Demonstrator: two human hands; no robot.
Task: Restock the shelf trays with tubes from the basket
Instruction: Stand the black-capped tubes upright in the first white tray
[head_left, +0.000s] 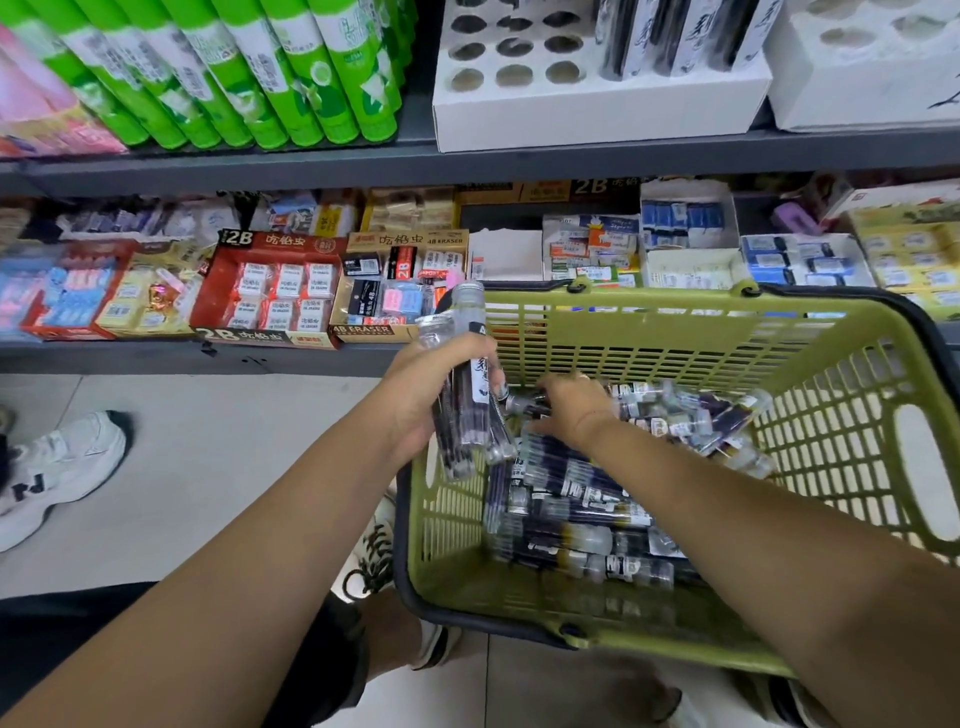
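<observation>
A green plastic basket sits tilted on the floor below the shelves, with several clear tubes of dark refills piled inside. My left hand grips a bundle of tubes upright over the basket's left rim. My right hand reaches into the basket and its fingers close on a tube near the far wall. On the top shelf stands a white tray with round holes, most of them bare, and a few black-and-white tubes stand in its right side.
A second white holed tray sits at the top right. Green tubes fill the top left shelf. Eraser boxes crowd the lower shelf behind the basket. Another person's white shoe stands on the tiled floor at left.
</observation>
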